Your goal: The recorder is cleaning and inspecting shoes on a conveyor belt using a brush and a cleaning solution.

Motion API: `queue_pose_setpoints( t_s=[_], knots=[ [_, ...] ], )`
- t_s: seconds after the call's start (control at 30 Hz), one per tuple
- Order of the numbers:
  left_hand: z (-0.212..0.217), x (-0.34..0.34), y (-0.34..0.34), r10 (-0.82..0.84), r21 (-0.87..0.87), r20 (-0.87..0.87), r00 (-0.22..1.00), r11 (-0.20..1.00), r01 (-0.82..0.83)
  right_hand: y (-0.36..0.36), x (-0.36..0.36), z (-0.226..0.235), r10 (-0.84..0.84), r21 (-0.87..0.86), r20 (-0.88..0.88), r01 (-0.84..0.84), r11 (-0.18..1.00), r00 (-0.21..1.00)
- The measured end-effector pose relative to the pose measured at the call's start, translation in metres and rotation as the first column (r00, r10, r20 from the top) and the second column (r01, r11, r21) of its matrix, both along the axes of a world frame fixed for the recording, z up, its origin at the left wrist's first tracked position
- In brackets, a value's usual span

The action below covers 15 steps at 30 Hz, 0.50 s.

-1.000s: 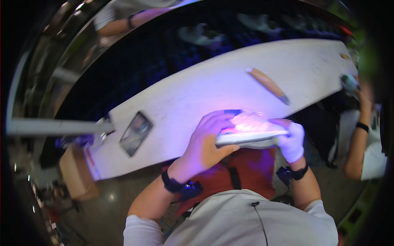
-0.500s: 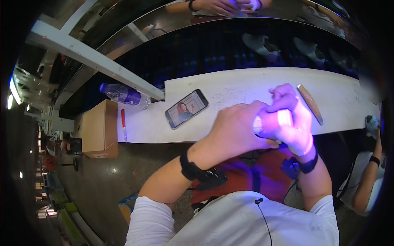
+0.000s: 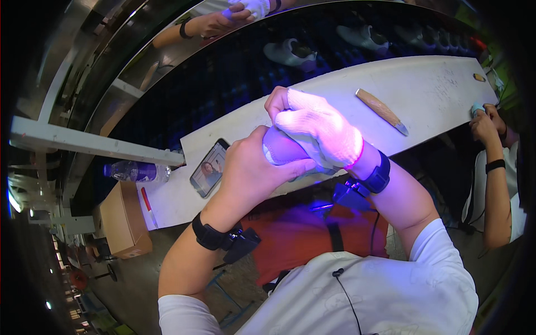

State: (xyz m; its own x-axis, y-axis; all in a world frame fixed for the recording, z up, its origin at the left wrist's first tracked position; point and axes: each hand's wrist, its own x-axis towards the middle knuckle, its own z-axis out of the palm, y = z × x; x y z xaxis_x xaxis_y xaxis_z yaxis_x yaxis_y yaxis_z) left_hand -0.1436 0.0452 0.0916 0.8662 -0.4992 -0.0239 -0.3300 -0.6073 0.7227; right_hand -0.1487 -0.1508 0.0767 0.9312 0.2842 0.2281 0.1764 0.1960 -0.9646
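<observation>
Left grip (image 3: 250, 163) and gloved right grip (image 3: 321, 125) tight around pale rounded piece (image 3: 282, 147) between them

Grey item (image 3: 285, 147) mostly buried under the left hand (image 3: 251, 162) and the gloved right hand (image 3: 318, 125), so I can't make out its full shape from here. Pale bluish thing (image 3: 477, 108) at the co-worker's hand (image 3: 486, 128) is too small to tell, ditto the yellowish bit (image 3: 479, 77) at the far end of the tabletop (image 3: 427, 114); farthest shoes (image 3: 413, 37) blur into the dark.
</observation>
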Motion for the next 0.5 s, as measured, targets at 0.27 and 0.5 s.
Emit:
queue_pose_setpoints(
  t_s=[0.27, 0.5],
  knots=[
    [0.034, 0.0, -0.061, -0.198, 0.253, 0.148, 0.969, 0.955, 0.157, -0.049, -0.024, 0.0, -0.142, 0.003, 0.067, 0.142, 0.99, 0.988],
    [0.03, -0.046, -0.073, -0.396, 0.316, 0.421, 0.816, 0.907, 0.278, -0.059, -0.086, -0.001, -0.302, -0.147, 0.181, 0.329, 0.933, 0.936]
  ],
)
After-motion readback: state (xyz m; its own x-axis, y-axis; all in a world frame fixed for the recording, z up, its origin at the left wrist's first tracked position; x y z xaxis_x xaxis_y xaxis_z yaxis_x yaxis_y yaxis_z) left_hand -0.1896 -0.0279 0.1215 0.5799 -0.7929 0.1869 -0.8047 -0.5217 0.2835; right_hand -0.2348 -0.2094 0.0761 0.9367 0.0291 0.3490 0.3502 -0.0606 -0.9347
